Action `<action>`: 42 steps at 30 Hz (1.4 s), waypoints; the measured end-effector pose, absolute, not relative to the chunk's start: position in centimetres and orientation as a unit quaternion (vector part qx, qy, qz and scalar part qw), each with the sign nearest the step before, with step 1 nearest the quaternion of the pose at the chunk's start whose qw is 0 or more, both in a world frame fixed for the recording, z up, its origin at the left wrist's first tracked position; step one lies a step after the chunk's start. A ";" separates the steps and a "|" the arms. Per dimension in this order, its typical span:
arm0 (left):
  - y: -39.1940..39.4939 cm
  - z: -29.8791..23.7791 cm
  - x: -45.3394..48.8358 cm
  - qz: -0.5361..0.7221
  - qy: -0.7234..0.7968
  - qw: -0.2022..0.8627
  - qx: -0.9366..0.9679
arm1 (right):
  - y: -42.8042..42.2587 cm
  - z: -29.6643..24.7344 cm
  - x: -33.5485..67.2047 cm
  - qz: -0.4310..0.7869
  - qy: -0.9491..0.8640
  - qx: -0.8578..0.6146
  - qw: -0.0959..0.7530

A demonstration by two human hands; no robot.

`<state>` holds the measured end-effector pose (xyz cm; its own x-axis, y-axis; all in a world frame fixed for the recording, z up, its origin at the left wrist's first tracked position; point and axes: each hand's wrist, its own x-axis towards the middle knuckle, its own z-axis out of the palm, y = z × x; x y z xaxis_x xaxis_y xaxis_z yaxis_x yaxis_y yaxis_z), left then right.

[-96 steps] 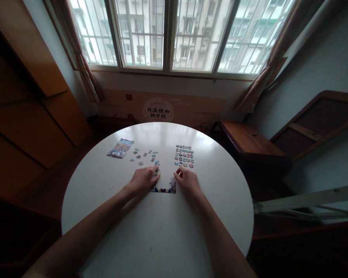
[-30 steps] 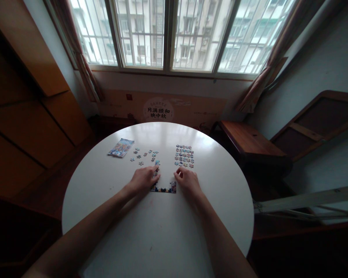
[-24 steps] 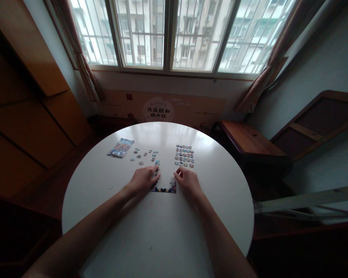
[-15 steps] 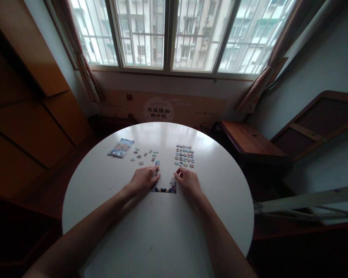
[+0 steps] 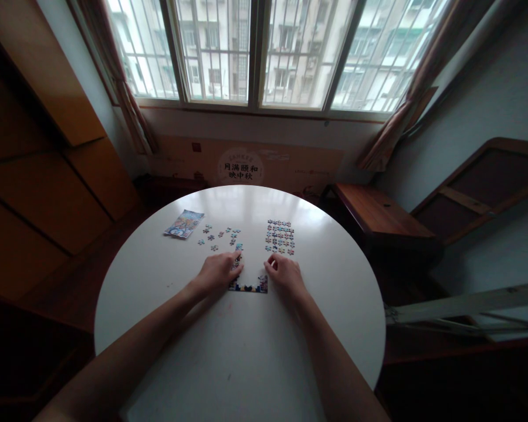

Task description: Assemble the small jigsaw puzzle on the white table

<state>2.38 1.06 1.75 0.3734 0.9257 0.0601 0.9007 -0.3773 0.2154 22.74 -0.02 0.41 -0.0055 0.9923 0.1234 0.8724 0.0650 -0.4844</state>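
A partly joined jigsaw puzzle (image 5: 249, 288) lies on the white round table, its bottom row and left column forming an L, with a short stub rising at the right corner. My left hand (image 5: 217, 271) rests over the left column, forefinger and thumb closed about its pieces and covering part of them. Just above the right corner, my right hand (image 5: 285, 272) is closed in a pinch; whatever lies between its fingertips is too small to make out. Loose puzzle pieces (image 5: 211, 238) are scattered beyond my left hand. More puzzle pieces (image 5: 280, 237) stand in tidy rows beyond my right.
A printed picture sheet (image 5: 185, 224) lies at the table's far left. The round table (image 5: 229, 351) has a curved edge on both sides. A wooden bench (image 5: 378, 208) stands off to the right, and barred windows are ahead.
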 end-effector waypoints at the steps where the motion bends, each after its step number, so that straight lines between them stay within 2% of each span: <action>1: 1.1 1.8 2.4 0.084 0.554 0.073 0.825 | 0.0 0.4 22.7 0.138 -0.695 -0.671 0.218; 42: 0.7 2.7 2.7 0.069 0.570 0.095 0.813 | -0.2 0.6 22.6 0.131 -0.698 -0.672 0.209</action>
